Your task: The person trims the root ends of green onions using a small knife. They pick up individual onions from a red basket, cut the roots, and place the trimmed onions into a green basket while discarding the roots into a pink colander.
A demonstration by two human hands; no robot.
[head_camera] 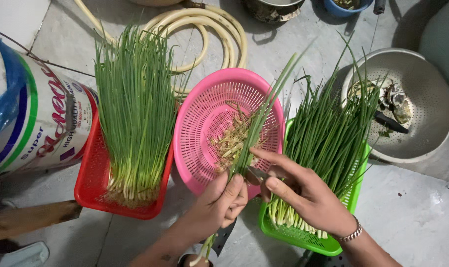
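Green stalk: a single spring onion (256, 123) is lying slantwise over the pink basket (204, 94), leaf tip pointing to the upper right, pale root end down between both hands.
Left hand: the left hand (219, 202) is closing around the lower stalk, and a dark knife handle (223, 237) is showing just below the fist.
Right hand: the right hand (303, 195) is pinching at the stalk's base with thumb and forefinger, the other fingers loosely spread; a metal bracelet (352, 233) is sitting on the wrist.
Handling, as judged: light, limp in the leaves, easily bruised; the firmer white base looks the best place to grip.
Pink basket contents: root trimmings (232, 141) are piling at the centre.
Right side: a green basket (308, 240) is holding trimmed onions, touching the pink one.
Left side: a red basket (93, 183) is carrying an untrimmed bunch, roots toward the near edge.
Floor beyond: a coiled hose (209, 22) and a metal colander (422, 84) are resting on the concrete.
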